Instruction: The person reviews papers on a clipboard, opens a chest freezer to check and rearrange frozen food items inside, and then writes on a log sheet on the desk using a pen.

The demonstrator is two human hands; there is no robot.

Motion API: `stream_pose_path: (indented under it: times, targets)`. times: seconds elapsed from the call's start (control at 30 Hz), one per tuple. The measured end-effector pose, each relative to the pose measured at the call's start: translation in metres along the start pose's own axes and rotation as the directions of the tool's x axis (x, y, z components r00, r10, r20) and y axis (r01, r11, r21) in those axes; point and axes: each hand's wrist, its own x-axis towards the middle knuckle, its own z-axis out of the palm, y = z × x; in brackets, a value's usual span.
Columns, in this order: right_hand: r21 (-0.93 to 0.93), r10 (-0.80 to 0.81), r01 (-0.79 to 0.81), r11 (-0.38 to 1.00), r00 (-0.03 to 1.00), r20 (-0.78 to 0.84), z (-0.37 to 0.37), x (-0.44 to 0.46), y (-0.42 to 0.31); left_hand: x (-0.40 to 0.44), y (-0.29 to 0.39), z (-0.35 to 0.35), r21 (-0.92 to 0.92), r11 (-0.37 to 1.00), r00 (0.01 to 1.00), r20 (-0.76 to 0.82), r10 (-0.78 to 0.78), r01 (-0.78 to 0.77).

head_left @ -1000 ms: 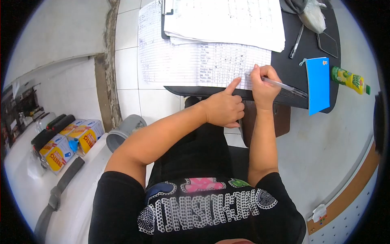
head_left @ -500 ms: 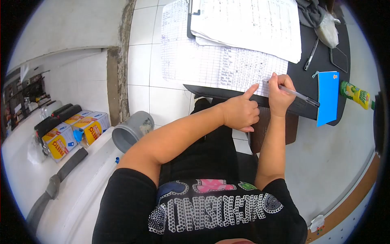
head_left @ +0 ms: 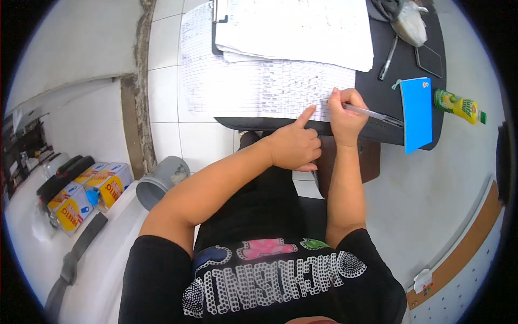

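Note:
My right hand (head_left: 348, 120) grips a clear-barrelled pen (head_left: 372, 114), its writing end at the right part of an open ruled record book (head_left: 221, 89) filled with handwritten columns. The index finger of my left hand (head_left: 295, 144) is stretched out to the book's lower edge, left of the pen, while its other fingers are loosely curled and hold nothing visible. A clipboard with a stack of written sheets (head_left: 297, 29) covers the upper part of the book. Right of my right hand lies a blue notebook (head_left: 418, 116), close to the pen's rear end.
On the black table (head_left: 372, 92) are another pen (head_left: 388, 59), a dark phone-like rectangle (head_left: 429, 60) and a plastic bag (head_left: 411, 27). A green and yellow bottle (head_left: 458, 106) is at the right. At left are a grey bin (head_left: 167, 181) and yellow-white boxes (head_left: 70, 210).
The whole view has shifted, so the table and both hands appear further left. My right hand still holds the pen at the page, and my left finger still points there.

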Motion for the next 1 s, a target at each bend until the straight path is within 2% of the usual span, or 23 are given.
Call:
stream_pose_path:
  times: [1.0]
  targets:
    - [-0.164,-0.109,0.113,0.98,0.993,0.036,-0.0013,0.0023,-0.0042,0.0006,0.0011,0.0021,0.018,1.0,0.999,-0.038,-0.017,0.018]
